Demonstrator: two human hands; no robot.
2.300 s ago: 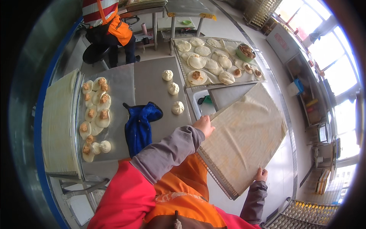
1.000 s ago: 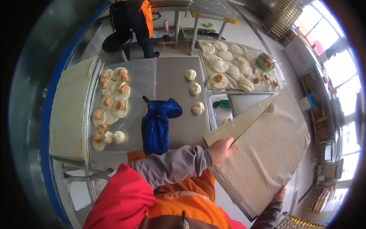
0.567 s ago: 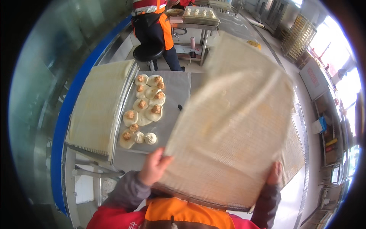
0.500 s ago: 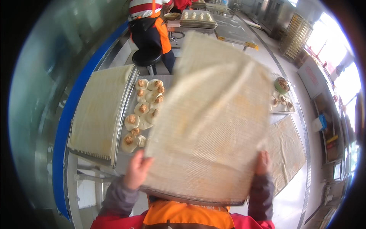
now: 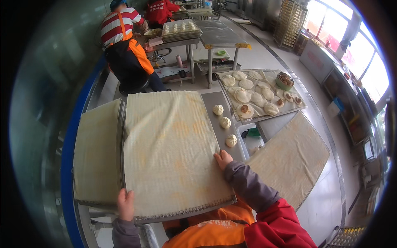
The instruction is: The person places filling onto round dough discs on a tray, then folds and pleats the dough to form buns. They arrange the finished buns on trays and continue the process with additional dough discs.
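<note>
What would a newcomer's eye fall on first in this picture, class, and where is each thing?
The large cloth-covered tray in the middle stands out first, with the left hand at its left edge and the right hand at its right edge. Just right of it, three pleated buns sit in a row on a metal table. Toward the upper right, pale dough rounds and a green bowl lie on a rack.
</note>
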